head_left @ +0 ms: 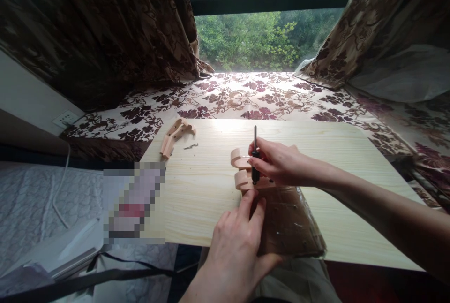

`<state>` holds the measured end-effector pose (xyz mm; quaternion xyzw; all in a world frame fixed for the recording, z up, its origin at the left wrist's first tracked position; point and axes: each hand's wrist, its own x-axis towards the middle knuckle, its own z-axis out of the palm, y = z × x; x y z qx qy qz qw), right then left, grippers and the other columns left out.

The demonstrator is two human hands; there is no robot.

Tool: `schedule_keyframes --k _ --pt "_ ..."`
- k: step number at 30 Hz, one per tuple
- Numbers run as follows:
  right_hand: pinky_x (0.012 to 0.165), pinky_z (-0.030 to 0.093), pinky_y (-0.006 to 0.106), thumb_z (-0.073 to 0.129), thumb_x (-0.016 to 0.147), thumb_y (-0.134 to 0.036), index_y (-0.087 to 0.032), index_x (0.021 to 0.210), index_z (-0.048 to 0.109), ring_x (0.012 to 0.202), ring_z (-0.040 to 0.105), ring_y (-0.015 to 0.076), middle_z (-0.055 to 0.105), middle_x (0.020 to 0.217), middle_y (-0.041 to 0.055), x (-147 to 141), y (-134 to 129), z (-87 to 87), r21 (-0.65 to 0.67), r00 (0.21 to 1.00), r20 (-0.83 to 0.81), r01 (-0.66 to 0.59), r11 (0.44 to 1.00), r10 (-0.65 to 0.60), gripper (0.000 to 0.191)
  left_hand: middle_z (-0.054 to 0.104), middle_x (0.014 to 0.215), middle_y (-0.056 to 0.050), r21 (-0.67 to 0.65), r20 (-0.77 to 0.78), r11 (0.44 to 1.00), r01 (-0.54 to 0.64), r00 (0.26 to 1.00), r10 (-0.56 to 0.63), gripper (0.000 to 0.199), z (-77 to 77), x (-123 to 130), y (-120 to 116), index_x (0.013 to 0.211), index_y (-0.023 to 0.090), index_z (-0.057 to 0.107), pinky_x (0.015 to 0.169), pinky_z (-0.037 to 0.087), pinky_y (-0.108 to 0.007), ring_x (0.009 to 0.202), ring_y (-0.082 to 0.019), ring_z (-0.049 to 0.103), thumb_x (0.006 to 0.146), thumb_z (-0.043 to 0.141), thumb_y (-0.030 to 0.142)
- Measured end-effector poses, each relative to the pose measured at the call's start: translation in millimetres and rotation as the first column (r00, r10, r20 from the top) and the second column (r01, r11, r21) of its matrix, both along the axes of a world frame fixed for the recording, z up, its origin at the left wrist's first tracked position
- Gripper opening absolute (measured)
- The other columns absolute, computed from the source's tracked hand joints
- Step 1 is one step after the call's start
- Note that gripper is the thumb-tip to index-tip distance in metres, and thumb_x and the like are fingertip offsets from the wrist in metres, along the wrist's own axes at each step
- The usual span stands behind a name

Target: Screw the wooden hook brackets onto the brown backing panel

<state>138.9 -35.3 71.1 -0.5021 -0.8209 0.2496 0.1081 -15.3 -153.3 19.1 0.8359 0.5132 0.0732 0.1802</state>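
My right hand (272,160) is closed around a small screwdriver (255,162). It stands upright, its metal shaft pointing up and its black handle end down at the nearer curved wooden piece (242,180). A second curved wooden piece (238,158) lies just behind, partly covered by my right hand. Both have rounded, hook-like ends. My left hand (237,237) rests over a brown, tape-wrapped cardboard piece (291,223), its fingers stretched forward. The index fingertip meets the near edge of the closer wooden piece. Beneath the wooden pieces, the contact is partly hidden.
More curved wooden pieces with dark holes (174,136) lie at the back left of the pale wooden board (200,200). Beside them are some thin metal screws (191,146). A blurred-out item (135,202) sits at the board's left edge. A patterned window seat (253,96) lies beyond.
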Motion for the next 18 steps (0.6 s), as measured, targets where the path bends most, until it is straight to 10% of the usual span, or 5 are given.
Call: schedule_keyframes --k 18 --pt "0.058 0.035 0.026 0.045 0.088 -0.03 -0.02 0.093 0.046 0.061 0.051 0.0153 0.058 0.071 0.0008 0.6 -2.3 -4.2 -0.052 0.992 -0.12 -0.046 0.998 0.039 0.011 0.034 0.147 -0.014 -0.002 0.089 1.0 0.004 0.996 -0.004 0.095 -7.4 -4.8 -0.7 0.141 0.02 0.031 0.092 0.051 -0.043 0.11 -0.031 0.056 0.064 0.083 0.037"
